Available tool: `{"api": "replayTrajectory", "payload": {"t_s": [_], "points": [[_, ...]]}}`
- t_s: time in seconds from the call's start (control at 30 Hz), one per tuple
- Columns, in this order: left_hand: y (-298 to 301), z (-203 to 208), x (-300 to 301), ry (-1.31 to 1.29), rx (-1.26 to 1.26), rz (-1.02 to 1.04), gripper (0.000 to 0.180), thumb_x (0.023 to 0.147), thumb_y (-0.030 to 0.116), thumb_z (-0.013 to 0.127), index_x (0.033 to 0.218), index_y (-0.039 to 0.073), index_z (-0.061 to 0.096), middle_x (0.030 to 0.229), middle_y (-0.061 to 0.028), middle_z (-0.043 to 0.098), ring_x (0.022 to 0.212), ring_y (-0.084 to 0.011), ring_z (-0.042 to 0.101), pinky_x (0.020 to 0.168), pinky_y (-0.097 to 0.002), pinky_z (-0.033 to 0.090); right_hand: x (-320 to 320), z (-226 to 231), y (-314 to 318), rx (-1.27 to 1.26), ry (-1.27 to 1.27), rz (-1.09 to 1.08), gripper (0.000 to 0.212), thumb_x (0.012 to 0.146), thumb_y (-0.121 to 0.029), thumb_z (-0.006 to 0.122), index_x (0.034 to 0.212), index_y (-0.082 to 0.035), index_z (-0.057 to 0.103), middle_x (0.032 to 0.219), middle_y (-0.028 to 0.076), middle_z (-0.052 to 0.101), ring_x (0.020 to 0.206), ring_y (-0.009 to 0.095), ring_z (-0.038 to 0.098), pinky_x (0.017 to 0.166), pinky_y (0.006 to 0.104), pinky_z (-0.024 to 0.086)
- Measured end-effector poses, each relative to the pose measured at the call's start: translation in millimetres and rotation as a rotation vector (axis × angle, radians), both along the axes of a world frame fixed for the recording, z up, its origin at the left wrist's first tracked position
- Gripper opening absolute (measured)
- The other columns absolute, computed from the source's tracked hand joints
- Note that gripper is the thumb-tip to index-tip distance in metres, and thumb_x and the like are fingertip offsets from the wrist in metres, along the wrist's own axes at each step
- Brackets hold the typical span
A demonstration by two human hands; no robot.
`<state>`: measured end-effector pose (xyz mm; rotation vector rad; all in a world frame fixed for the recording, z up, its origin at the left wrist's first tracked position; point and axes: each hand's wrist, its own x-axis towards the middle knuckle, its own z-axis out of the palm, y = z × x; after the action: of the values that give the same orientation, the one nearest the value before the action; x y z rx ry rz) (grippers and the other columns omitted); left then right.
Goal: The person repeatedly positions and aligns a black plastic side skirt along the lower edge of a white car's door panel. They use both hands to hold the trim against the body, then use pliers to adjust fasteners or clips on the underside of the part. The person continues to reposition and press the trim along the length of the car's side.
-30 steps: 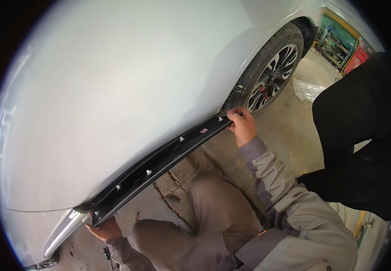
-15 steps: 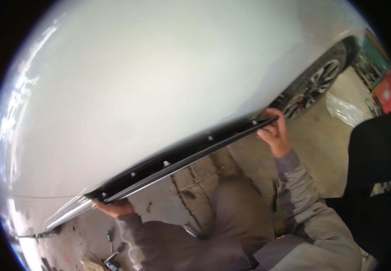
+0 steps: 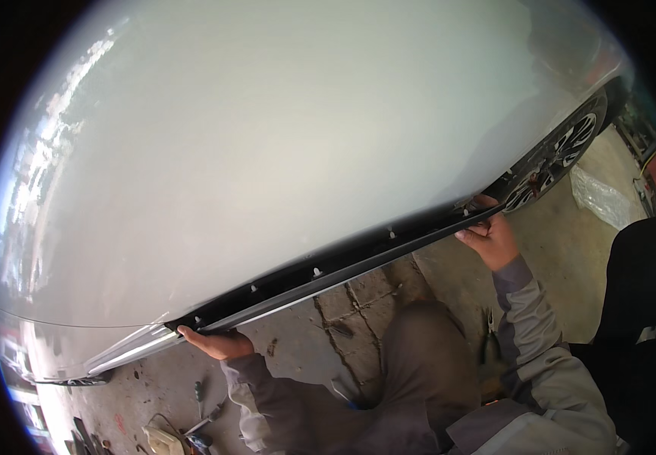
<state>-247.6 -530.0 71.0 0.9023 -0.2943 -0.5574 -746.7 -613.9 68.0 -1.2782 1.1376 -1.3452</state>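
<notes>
A long black car trim strip (image 3: pixel 358 265) with a silver lower edge runs along the bottom of a pale silver car panel (image 3: pixel 305 136). Several white clips stick up along its inner side, and a dark gap shows between it and the panel. My left hand (image 3: pixel 223 345) is closed on the strip's left end, thumb at the edge and fingers hidden underneath. At the far right end my right hand (image 3: pixel 493 241) pinches it, some fingers behind and the thumb in front. Whether any clip is seated in the car cannot be seen.
A car wheel (image 3: pixel 571 144) is just beyond my right hand. Pliers (image 3: pixel 489 341) lie on the floor beside my right forearm. A screwdriver (image 3: pixel 199 390) and other tools lie lower left. Clear plastic sheeting (image 3: pixel 599 197) is at right, near a black object (image 3: pixel 639 288).
The whole view has shifted, so car, strip and hands appear further right. Both hands keep their grip on the strip. The pliers now show more fully beside my right forearm.
</notes>
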Motion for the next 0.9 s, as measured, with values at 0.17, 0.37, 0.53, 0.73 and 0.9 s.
{"api": "replayTrajectory", "payload": {"t_s": [0.17, 0.37, 0.53, 0.73, 0.9], "points": [[0, -10, 10, -0.022, 0.076, 0.147, 0.074, 0.101, 0.064, 0.041, 0.158, 0.017, 0.032, 0.159, -0.0087, 0.037, 0.140, -0.0293, 0.041, 0.114, -0.0468, 0.035, 3, -1, -2, -0.021, 0.009, 0.003, 0.058, 0.084, 0.011, 0.072, 0.133, 0.000, 0.042, 0.117, 0.010, 0.060, 0.109, 0.017, 0.063, 0.094, 0.0331, 0.056], [-6, -10, 11, -0.101, 0.115, 0.240, 0.079, 0.102, 0.067, 0.036, 0.161, 0.016, 0.026, 0.164, -0.0081, 0.030, 0.144, -0.0300, 0.036, 0.117, -0.0481, 0.033, -5, -6, 1, -0.020, 0.027, 0.011, 0.051, 0.085, 0.010, 0.072, 0.128, 0.002, 0.046, 0.114, 0.008, 0.062, 0.107, 0.015, 0.063, 0.095, 0.0312, 0.054], [-6, 5, -3, -0.047, 0.181, 0.259, 0.082, 0.103, 0.064, 0.039, 0.159, 0.005, 0.027, 0.162, -0.0129, 0.032, 0.143, -0.0275, 0.038, 0.119, -0.0376, 0.033, -11, -7, 3, -0.018, 0.108, 0.015, 0.052, 0.086, 0.008, 0.073, 0.131, 0.002, 0.048, 0.118, 0.009, 0.063, 0.107, 0.014, 0.064, 0.094, 0.0299, 0.053], [-11, -12, 5, -0.257, 0.298, 0.277, 0.079, 0.109, 0.056, 0.028, 0.159, -0.005, 0.018, 0.167, -0.0179, 0.018, 0.152, -0.0288, 0.025, 0.124, -0.0372, 0.023, -8, -9, 2, 0.012, 0.117, -0.018, 0.054, 0.087, 0.008, 0.071, 0.136, 0.000, 0.049, 0.119, 0.008, 0.064, 0.108, 0.015, 0.064, 0.094, 0.0302, 0.053], [-7, -29, 10, -0.143, 0.180, 0.208, 0.079, 0.108, 0.057, 0.027, 0.158, -0.004, 0.021, 0.166, -0.0183, 0.023, 0.151, -0.0282, 0.028, 0.124, -0.0376, 0.022, -6, -4, 4, -0.002, 0.133, -0.082, 0.055, 0.088, 0.007, 0.070, 0.138, -0.002, 0.050, 0.118, 0.006, 0.064, 0.103, 0.013, 0.063, 0.089, 0.0278, 0.052]]}}
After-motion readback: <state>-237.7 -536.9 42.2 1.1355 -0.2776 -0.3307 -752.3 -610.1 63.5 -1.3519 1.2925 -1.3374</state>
